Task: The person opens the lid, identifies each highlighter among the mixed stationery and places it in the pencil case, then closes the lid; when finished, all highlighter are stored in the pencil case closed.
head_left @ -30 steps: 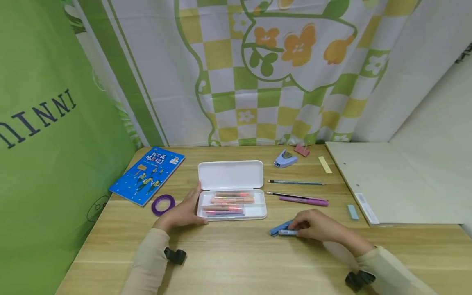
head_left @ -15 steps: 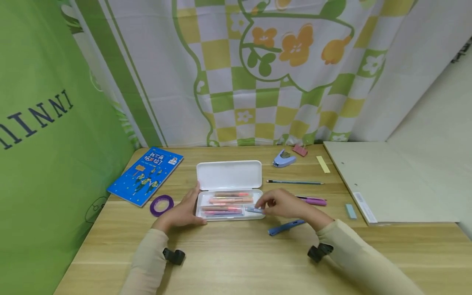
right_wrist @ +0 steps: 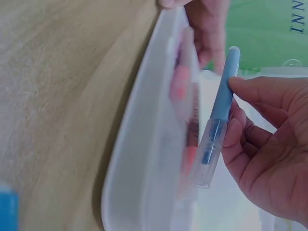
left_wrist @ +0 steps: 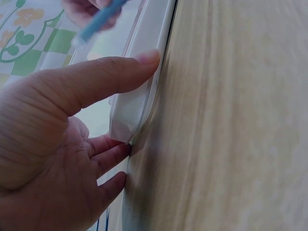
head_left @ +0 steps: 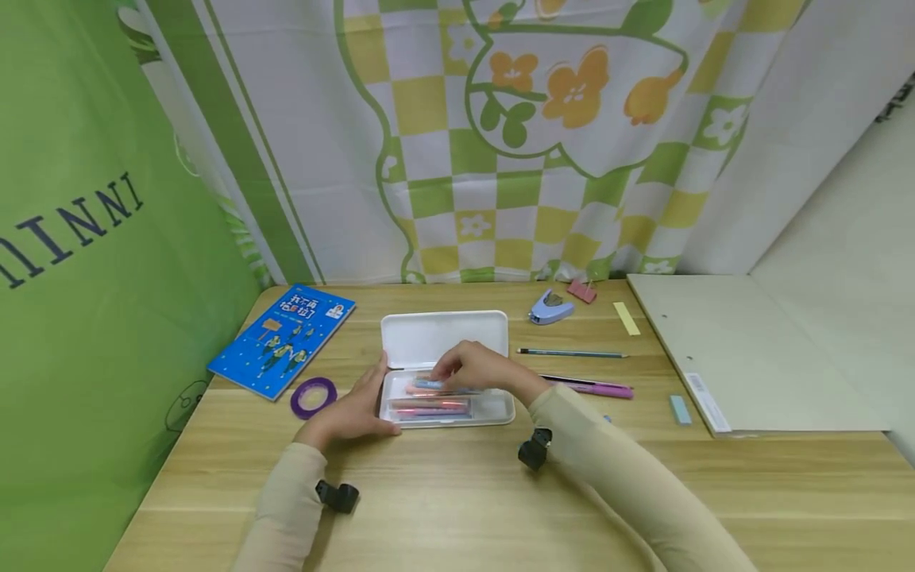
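An open white pencil case lies on the table, with several pink and orange pens in its compartments. At its left end my left hand holds it, thumb on the front rim and fingers at the corner. Over the case's rear compartment, my right hand pinches a blue pen with a clear cap between thumb and fingers. The pen is tilted in the right wrist view; whether it touches the case I cannot tell. The case's lid stands raised behind, partly covered by the right hand.
Right of the case lie a pencil, a purple pen, a stapler, a pink clip and a large board. Purple tape and a blue book lie left. A blue item is mostly hidden by the right sleeve.
My right hand has picked up the blue pen from the table and carried it left, across the case's right end to above its rear compartment. The left hand stays in place.
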The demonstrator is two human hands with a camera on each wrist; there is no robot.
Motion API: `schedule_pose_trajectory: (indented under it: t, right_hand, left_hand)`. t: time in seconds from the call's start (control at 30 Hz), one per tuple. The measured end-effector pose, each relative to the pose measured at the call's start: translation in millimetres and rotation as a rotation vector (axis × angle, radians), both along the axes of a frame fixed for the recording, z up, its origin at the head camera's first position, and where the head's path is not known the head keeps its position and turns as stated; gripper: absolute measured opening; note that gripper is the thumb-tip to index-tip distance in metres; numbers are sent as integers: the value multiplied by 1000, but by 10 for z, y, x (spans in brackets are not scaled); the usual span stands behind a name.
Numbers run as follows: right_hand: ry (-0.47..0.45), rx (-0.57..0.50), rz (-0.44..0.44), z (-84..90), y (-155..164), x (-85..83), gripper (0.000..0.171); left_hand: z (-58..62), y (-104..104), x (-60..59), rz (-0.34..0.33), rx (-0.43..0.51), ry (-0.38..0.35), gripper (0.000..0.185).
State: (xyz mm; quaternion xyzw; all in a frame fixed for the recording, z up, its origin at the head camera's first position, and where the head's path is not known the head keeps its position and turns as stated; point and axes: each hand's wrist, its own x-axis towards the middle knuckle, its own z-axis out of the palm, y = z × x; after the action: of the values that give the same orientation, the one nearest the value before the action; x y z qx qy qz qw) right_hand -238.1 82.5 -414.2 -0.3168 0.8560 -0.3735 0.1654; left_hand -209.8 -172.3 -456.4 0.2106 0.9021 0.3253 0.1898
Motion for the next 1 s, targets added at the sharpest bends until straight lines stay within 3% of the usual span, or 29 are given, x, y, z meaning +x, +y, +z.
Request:
schedule_pose_trajectory:
  t: [0.2,0.4,0.73,1.0]
  right_hand:
    - [-2,60,-24,-104,-117,-73,17]
    - [-1,47,-36,-142,-72,-85,16]
    - [-199,-208,-70,-123,245,-46,21]
    - [-240,-362,-197,-40,763,-24,30]
  left_hand:
    - [19,12,14,-3,27,3,121]
    - [20,19,14,-2,22,6,121]
    - [1,-1,10,4,17,9,122]
    - [-19,8,2,22,6,-9,121]
